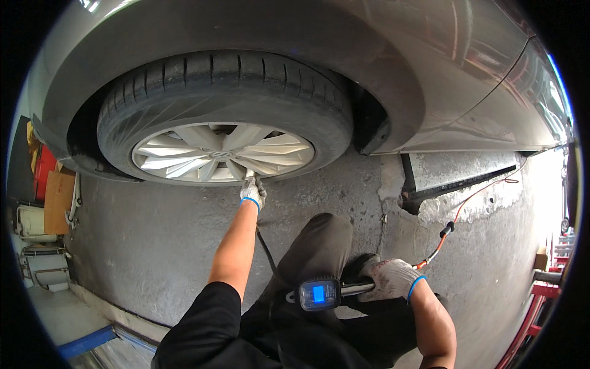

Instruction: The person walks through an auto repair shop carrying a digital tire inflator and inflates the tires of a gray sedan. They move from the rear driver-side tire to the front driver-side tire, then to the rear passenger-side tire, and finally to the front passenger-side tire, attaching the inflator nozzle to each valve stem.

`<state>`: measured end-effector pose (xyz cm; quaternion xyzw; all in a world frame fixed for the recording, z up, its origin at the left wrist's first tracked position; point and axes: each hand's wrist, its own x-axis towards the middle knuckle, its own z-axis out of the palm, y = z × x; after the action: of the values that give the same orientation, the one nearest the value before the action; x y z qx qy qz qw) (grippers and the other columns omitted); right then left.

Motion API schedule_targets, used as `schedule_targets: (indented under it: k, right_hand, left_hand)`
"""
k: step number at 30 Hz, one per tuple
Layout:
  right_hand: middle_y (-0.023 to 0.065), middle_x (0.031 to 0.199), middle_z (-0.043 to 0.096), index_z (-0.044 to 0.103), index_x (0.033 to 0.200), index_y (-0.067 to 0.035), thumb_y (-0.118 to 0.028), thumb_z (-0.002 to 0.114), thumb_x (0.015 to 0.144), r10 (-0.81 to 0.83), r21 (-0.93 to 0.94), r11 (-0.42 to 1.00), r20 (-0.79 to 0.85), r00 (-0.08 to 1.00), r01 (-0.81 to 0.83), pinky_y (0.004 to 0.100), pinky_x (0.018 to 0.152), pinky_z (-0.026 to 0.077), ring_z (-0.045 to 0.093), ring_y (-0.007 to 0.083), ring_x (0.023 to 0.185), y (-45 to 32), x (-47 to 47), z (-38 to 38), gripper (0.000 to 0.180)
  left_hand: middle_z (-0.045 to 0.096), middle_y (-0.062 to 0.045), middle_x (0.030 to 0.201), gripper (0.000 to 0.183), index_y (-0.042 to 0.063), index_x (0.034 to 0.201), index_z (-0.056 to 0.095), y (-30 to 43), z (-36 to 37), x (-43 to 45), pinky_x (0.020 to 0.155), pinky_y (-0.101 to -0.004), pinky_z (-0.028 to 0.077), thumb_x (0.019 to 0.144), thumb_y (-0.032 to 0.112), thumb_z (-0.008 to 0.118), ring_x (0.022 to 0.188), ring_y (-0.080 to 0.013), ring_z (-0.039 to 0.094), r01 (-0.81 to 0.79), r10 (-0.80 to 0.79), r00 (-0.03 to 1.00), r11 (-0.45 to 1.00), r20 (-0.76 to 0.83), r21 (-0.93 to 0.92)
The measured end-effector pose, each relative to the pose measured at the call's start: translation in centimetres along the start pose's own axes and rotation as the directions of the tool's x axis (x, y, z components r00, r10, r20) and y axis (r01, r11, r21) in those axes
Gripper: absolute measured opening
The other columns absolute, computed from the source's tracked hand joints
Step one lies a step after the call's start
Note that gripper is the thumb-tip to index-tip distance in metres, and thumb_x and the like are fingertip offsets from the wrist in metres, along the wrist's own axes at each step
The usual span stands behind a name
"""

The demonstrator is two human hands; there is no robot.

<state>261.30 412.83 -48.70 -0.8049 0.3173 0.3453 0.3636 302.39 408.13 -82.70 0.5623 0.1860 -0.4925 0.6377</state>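
In front of me is a car wheel with a silver alloy rim [224, 155] and a black tire [230, 104]. My left hand [254, 190], in a pale work glove with a blue cuff, is at the rim's lower edge. Its fingers are closed around the end of a black air hose [266, 249]; the fitting itself is mostly hidden. My gloved right hand [391, 279] grips the metal handle of a digital tire inflator [320, 294] above my lap. The inflator's screen glows blue. From behind my right hand an orange air hose [465, 203] runs off to the right.
The car's grey body panel [461, 92] overhangs the wheel. To the right, a metal plate [461, 170] is set in the broken concrete floor [138, 240]. At left stand a cardboard box [60, 203] and pale containers [46, 267]. Red metal framework [537, 300] lines the right edge.
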Motion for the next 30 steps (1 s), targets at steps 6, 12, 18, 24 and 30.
schedule_targets:
  k: [6,12,18,24,30]
  right_hand:
    - [0.0169,0.107,0.071,0.07,0.113,-0.013,-0.056,0.073,0.079,-0.025,0.013,1.0,-0.002,1.0,0.025,0.0448,0.087,0.054,0.067,0.0372,0.103,0.6,0.2,0.4,0.055]
    - [0.0174,0.106,0.071,0.07,0.113,-0.012,-0.057,0.072,0.079,-0.001,0.014,1.0,0.027,1.0,0.001,0.0449,0.086,0.054,0.067,0.037,0.103,0.4,0.1,0.1,0.057]
    - [0.0175,0.106,0.071,0.07,0.111,-0.011,-0.059,0.072,0.079,-0.005,0.0,1.0,0.033,0.999,0.005,0.0453,0.086,0.054,0.067,0.0372,0.102,0.3,0.1,-0.3,0.057]
    - [0.0164,0.105,0.071,0.07,0.111,-0.012,-0.059,0.072,0.079,-0.031,-0.006,1.0,-0.01,0.999,0.031,0.0454,0.084,0.054,0.068,0.0366,0.102,0.9,0.4,0.6,0.056]
    - [0.015,0.104,0.072,0.071,0.111,-0.014,-0.059,0.072,0.08,-0.01,-0.016,1.0,0.02,1.0,0.01,0.0455,0.083,0.055,0.068,0.0361,0.101,0.5,0.5,-0.1,0.055]
  left_hand:
    - [0.064,0.0,0.069,0.023,0.017,0.091,0.064,0.2,0.2,2.4,0.043,-0.0273,0.043,0.106,0.031,0.052,0.05,-0.0127,0.052,0.07,-0.065,0.997,0.983,0.038,-0.168]
    - [0.06,0.001,0.066,0.019,0.018,0.091,0.061,0.2,1.2,2.5,0.043,-0.0277,0.042,0.105,0.029,0.054,0.05,-0.0125,0.051,0.027,-0.021,0.999,0.984,0.035,-0.175]
    - [0.058,0.001,0.067,0.013,0.018,0.097,0.059,0.8,0.9,2.9,0.043,-0.0279,0.043,0.105,0.028,0.056,0.052,-0.0128,0.054,0.071,-0.069,0.997,0.971,0.019,-0.228]
    - [0.06,0.001,0.065,0.026,0.019,0.09,0.06,0.2,0.8,1.2,0.04,-0.0267,0.04,0.106,0.039,0.051,0.047,-0.012,0.05,0.077,-0.073,0.996,0.993,0.05,-0.091]
    - [0.053,0.001,0.06,0.035,0.017,0.082,0.057,1.6,0.6,-0.2,0.041,-0.0241,0.038,0.105,0.042,0.046,0.046,-0.0122,0.044,0.264,-0.247,0.953,0.961,0.177,-0.078]
